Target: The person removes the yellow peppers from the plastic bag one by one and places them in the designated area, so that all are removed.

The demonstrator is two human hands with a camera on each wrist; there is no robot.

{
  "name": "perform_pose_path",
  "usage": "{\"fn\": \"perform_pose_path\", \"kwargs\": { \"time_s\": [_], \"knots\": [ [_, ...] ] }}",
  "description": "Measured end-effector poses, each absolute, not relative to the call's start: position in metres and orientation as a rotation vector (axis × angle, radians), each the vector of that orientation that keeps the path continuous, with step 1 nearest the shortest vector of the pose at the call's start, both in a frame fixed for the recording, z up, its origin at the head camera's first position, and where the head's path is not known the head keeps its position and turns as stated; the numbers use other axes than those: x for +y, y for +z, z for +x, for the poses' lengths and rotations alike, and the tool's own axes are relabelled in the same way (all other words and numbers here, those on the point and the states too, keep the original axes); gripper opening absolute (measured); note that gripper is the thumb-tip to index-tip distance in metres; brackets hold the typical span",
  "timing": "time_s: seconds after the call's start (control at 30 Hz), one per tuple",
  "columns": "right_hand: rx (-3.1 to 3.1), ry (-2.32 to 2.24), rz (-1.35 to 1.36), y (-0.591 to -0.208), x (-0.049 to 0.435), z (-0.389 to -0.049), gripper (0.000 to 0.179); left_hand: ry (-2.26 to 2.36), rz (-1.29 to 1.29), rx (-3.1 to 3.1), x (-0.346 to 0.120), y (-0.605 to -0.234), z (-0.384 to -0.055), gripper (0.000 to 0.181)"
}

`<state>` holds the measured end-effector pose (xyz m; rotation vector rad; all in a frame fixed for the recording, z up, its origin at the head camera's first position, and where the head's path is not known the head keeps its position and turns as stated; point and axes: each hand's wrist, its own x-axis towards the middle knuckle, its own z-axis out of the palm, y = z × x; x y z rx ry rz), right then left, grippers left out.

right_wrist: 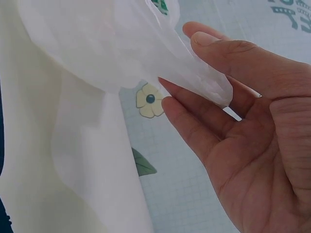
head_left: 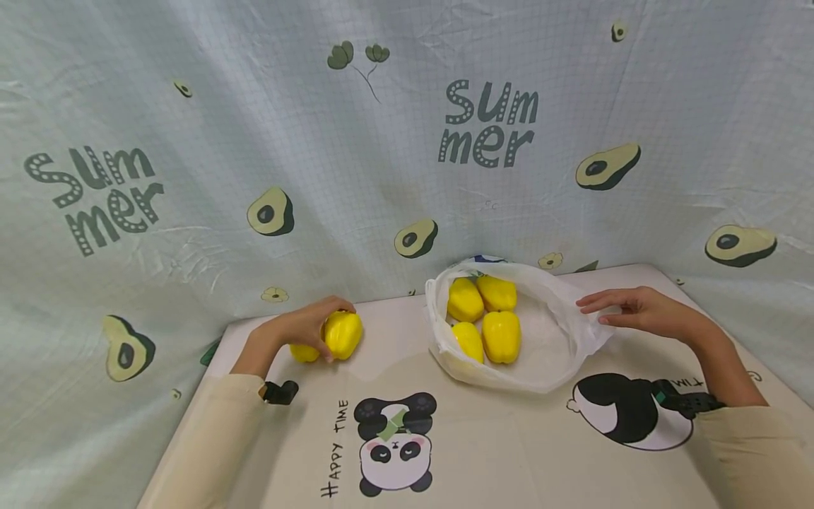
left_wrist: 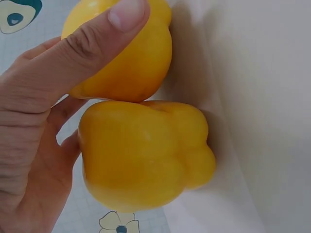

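A yellow bell pepper is gripped by my left hand at the table's left side, the thumb lying across it in the left wrist view. Right beside it lies a second yellow bell pepper, partly behind the hand in the head view. Several yellow bell peppers sit inside a white plastic bag, whose mouth gapes upward. At the bag's right side is my right hand, fingers extended. A corner of the bag lies between its thumb and fingers, seen in the right wrist view.
A pale table printed with pandas and lettering carries everything. Behind it hangs a light curtain with avocado prints, close to the table's back edge and the bag. A dark wrist camera is strapped on the left wrist.
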<state>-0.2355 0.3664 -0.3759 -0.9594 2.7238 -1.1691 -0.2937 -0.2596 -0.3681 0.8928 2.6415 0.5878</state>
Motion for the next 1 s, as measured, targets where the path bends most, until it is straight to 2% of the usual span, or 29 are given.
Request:
{"fn": "perform_pose_path", "kwargs": {
  "time_s": [0.63, 1.0],
  "knots": [
    [2.733, -1.16, -0.953, -0.376, 0.369, -0.233, 0.026, 0.569, 0.899, 2.641, -0.259, -0.366, -0.291, 0.102],
    [2.754, -1.135, -0.95, -0.377, 0.369, -0.235, 0.026, 0.683, 0.975, 2.666, -0.236, -0.357, -0.285, 0.091]
  ]
}}
